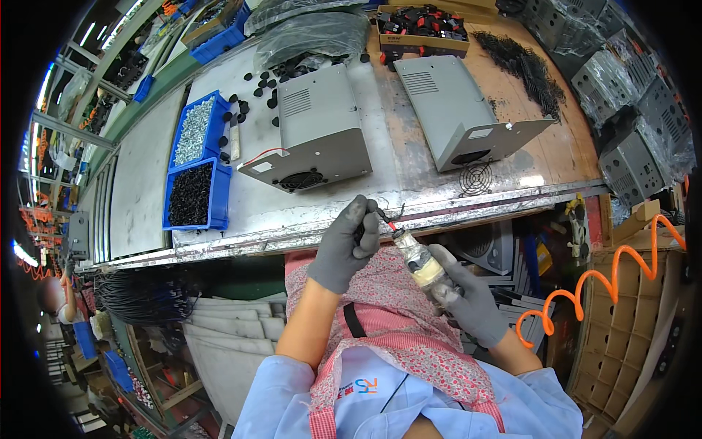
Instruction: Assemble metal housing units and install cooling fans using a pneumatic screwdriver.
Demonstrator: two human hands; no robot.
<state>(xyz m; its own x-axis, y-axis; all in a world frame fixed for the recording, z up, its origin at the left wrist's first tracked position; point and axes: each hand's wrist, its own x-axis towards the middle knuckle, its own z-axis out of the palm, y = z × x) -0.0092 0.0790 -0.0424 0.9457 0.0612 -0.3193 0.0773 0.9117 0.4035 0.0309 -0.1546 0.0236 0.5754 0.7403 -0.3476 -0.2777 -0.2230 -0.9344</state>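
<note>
Both hands wear grey gloves and are raised over my lap, in front of the table edge. My right hand [472,296] grips a power screwdriver [424,267] wrapped in pale tape and clear film, its red-and-dark tip pointing up and left. Closed beside that tip, my left hand [347,241] has small dark bits at its fingers, too small to name. Beyond the hands stand two grey metal housings, a left one [322,110] and a right one [446,102], each with slots and a round fan opening. A black wire fan guard [475,178] lies near the table edge.
On the left are a blue bin of silvery fasteners [194,132] and a blue bin of black screws [190,194]. Black caps [261,84] lie scattered behind. A cardboard box [423,33] holds black-and-red parts. An orange coiled hose [581,293] hangs at right, near wrapped housings [632,168].
</note>
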